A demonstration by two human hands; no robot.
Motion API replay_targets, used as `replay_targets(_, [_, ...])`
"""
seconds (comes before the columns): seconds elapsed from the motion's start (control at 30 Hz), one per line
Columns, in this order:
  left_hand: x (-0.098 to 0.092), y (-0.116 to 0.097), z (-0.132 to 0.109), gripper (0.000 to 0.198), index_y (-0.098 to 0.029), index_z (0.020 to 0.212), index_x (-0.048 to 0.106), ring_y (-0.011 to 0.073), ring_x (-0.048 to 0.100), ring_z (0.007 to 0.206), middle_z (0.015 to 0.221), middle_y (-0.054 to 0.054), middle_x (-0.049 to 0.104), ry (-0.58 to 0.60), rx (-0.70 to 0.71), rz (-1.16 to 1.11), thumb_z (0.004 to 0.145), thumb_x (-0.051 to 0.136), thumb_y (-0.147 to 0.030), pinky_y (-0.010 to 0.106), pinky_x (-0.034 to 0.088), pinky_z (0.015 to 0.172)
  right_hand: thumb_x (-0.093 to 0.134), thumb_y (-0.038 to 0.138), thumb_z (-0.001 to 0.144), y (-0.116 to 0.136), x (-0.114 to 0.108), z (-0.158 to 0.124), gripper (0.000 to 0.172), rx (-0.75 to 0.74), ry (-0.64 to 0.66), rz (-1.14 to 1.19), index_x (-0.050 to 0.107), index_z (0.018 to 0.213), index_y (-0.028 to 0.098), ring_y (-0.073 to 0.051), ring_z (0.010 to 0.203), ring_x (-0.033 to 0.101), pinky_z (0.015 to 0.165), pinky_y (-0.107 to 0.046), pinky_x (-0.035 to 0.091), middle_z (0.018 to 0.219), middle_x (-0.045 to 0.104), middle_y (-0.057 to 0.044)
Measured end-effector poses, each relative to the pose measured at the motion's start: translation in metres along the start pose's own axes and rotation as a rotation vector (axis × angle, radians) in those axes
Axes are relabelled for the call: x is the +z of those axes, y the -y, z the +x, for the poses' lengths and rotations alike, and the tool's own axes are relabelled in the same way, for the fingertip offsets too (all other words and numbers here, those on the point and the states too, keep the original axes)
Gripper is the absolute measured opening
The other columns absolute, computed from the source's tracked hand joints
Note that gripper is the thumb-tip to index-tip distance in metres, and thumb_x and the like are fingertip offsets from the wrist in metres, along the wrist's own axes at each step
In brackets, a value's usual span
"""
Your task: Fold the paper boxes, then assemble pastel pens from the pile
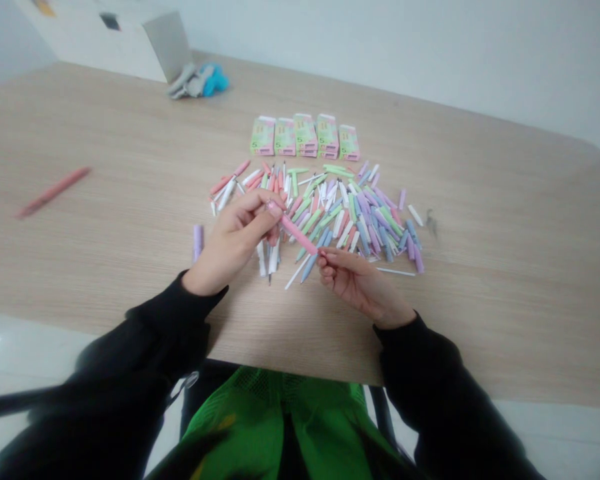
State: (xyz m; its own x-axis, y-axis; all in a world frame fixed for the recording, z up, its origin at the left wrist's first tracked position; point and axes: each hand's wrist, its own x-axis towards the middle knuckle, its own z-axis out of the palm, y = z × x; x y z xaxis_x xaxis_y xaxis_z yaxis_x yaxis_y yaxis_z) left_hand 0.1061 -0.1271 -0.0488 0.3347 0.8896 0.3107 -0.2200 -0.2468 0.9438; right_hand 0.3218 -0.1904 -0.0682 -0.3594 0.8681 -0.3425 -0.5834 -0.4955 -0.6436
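Pinching a pink pen [296, 231] between them, the person's hands meet just at the near edge of a pile of pastel pen parts [365, 213]. The left hand [233, 240] closes its fingertips on the far end, and the right hand [357, 280] grips the near end. The pen's long axis slants from far-left to near-right. It may be only a barrel, as blur hides that. Small boxes [305, 135] stand beyond the pile on the table [505, 280].

Ahead of you: pen-part pile [340, 217] blocks path, boxes [305, 135] just behind. Your left: table [105, 260] open past purple cap [197, 240], stray pink pen [53, 191] well out. Right: open.
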Motion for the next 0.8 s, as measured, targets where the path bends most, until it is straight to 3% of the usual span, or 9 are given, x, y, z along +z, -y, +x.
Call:
replay_targets(0.1, [0.002, 0.001, 0.001, 0.014, -0.022, 0.095, 0.062, 0.0115, 0.052, 0.057, 0.068, -0.003, 0.054, -0.002, 0.094, 0.066, 0.095, 0.065, -0.036, 0.024, 0.041, 0.052, 0.074, 0.019, 0.079, 0.004, -0.001, -0.002, 0.011, -0.116, -0.058, -0.152, 0.071, 0.089, 0.015, -0.004, 0.059, 0.059, 0.058, -0.015, 0.051, 0.073, 0.068, 0.003])
replay_targets(0.17, [0.005, 0.000, 0.001, 0.015, -0.022, 0.096, 0.061, 0.0116, 0.053, 0.060, 0.073, -0.002, 0.056, 0.016, 0.178, 0.147, 0.096, 0.064, -0.037, 0.025, 0.044, 0.055, 0.071, 0.027, 0.084, 0.008, -0.005, -0.002, 0.013, -0.269, -0.141, -0.355, 0.069, 0.092, 0.018, -0.007, 0.056, 0.057, 0.054, -0.020, 0.048, 0.070, 0.066, 0.003])
replay_targets(0.3, [0.009, -0.001, -0.001, 0.017, -0.020, 0.098, 0.060, 0.0151, 0.063, 0.076, 0.089, 0.003, 0.066, 0.065, 0.258, 0.278, 0.099, 0.060, -0.037, 0.030, 0.052, 0.070, 0.059, 0.034, 0.092, 0.015, -0.018, 0.001, 0.015, -0.672, -0.476, -1.016, 0.063, 0.098, 0.021, -0.013, 0.059, 0.060, 0.062, -0.030, 0.048, 0.069, 0.067, 0.002])
replay_targets(0.37, [0.011, 0.000, -0.003, 0.017, -0.020, 0.100, 0.058, 0.0172, 0.068, 0.083, 0.094, 0.006, 0.069, 0.090, 0.237, 0.279, 0.099, 0.059, -0.037, 0.032, 0.053, 0.077, 0.055, 0.033, 0.095, 0.017, -0.025, 0.003, 0.016, -0.772, -0.602, -1.279, 0.063, 0.099, 0.020, -0.016, 0.064, 0.063, 0.069, -0.033, 0.048, 0.071, 0.068, 0.001])
replay_targets(0.47, [0.012, 0.006, -0.003, 0.018, -0.022, 0.107, 0.051, 0.0173, 0.071, 0.077, 0.089, 0.004, 0.070, 0.091, 0.191, 0.225, 0.100, 0.058, -0.036, 0.033, 0.054, 0.073, 0.052, 0.032, 0.095, 0.018, -0.032, 0.006, 0.016, -0.769, -0.624, -1.446, 0.064, 0.096, 0.020, -0.018, 0.065, 0.065, 0.068, -0.033, 0.047, 0.070, 0.070, -0.001])
replay_targets(0.6, [0.010, 0.015, -0.002, 0.028, -0.026, 0.114, 0.040, 0.0163, 0.070, 0.067, 0.085, 0.000, 0.068, 0.043, 0.224, 0.208, 0.098, 0.060, -0.036, 0.033, 0.055, 0.064, 0.052, 0.031, 0.095, 0.017, -0.035, 0.007, 0.016, -0.720, -0.569, -1.471, 0.064, 0.096, 0.020, -0.020, 0.067, 0.067, 0.068, -0.032, 0.047, 0.071, 0.072, -0.002])
replay_targets(0.8, [0.009, 0.018, 0.000, 0.023, -0.026, 0.108, 0.039, 0.0166, 0.072, 0.073, 0.097, 0.002, 0.066, 0.011, 0.234, 0.265, 0.099, 0.057, -0.038, 0.032, 0.057, 0.062, 0.051, 0.032, 0.095, 0.019, -0.036, 0.007, 0.018, -0.755, -0.644, -1.512, 0.065, 0.099, 0.020, -0.021, 0.068, 0.066, 0.069, -0.033, 0.047, 0.074, 0.072, -0.003])
